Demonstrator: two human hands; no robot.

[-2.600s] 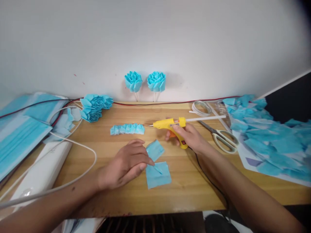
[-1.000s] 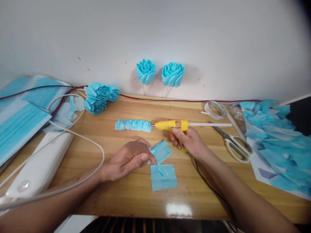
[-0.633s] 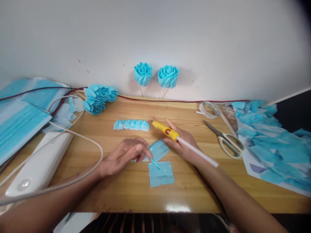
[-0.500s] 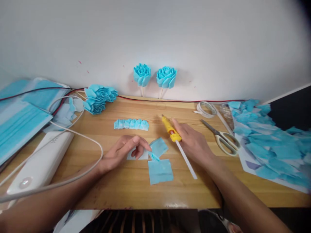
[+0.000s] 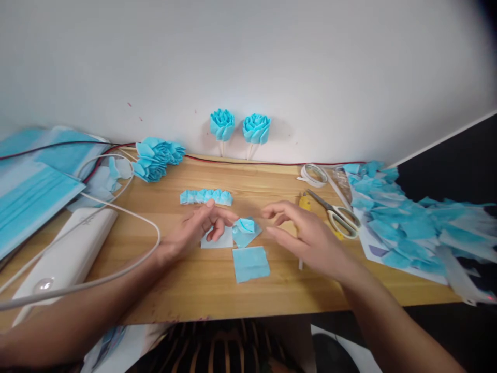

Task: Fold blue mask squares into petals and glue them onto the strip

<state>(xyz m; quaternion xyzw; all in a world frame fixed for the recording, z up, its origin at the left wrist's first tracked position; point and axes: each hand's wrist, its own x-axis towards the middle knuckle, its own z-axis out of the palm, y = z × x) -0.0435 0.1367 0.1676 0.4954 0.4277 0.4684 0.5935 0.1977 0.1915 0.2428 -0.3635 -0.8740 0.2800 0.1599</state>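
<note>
glue gun (image 5: pixel 304 202) laid down; right hand (image 5: pixel 306 239) spread.

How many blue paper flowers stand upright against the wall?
2: left flower and right flower, side by side mid-wall. A flower heap lying further left is not counted.

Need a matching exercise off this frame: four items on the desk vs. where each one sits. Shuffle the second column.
Things:
1. scissors
2. pleated blue strip
3. flat blue square
4. folded blue piece

Places:
A. between the left hand and the right hand
B. nearest the front edge of the table
C. beside the pile of blue scraps
D. beyond the left hand, toward the wall

Pairs: 1-C; 2-D; 3-B; 4-A.
</note>
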